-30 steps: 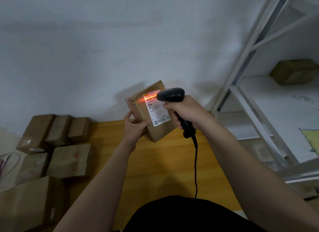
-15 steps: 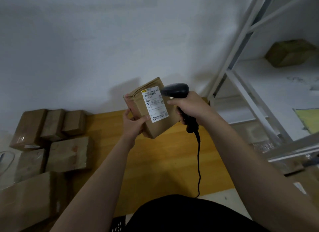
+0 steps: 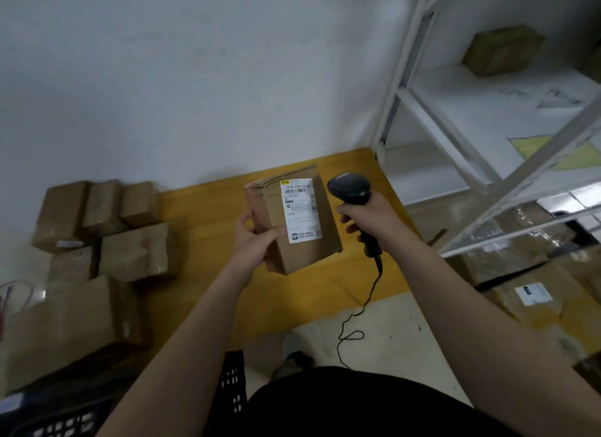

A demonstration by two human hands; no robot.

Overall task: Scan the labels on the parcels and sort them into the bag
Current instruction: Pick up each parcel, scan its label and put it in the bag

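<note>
Brown parcel (image 3: 302, 235), white label (image 3: 300, 210) with black print, black scanner (image 3: 353, 192), yellow-orange table (image 3: 208, 209)

White metal rack (image 3: 452, 137) right; yellow wooden tabletop (image 3: 201, 215) centre; black perforated crate (image 3: 232, 381) below.

Rack (image 3: 419, 105): white metal shelving.
Wall (image 3: 195, 78): plain white, left of rack.
Table (image 3: 201, 215): yellow wood, just beside rack.

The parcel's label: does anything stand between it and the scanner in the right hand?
Nothing visible does. The scanner sits beside the parcel, open air between. The left hand puts its thumb at the lower corner of the label, off the barcode.
</note>
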